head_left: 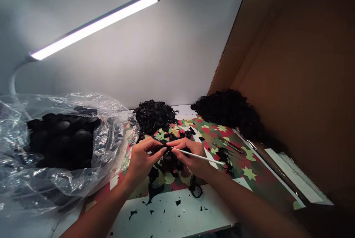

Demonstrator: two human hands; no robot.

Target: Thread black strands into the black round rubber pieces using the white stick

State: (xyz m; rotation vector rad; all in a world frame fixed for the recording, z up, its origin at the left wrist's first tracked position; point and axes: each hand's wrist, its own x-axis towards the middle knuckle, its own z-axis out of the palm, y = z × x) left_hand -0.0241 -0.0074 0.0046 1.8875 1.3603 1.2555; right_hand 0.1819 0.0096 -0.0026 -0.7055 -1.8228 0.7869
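Note:
In the middle of the work surface, my left hand (142, 158) pinches a small black piece (163, 144) between thumb and fingers. My right hand (191, 155) meets it there, closed round a thin white stick (206, 158) that slants down to the right. The stick's working tip is hidden at the fingertips. Beneath both hands lie loose black scraps (169, 162), some cut into curved strips. Whether the right fingers also touch the black piece, I cannot tell.
A clear plastic bag (111, 156) of rounded black pieces (63, 142) stands at left. Behind lie a pile of black shreds (155, 116) and a larger black heap (227, 108) against a cardboard panel (299, 82). A slim tool (231, 145) rests on the patterned sheet (260, 182). A lit lamp (97, 25) hangs above.

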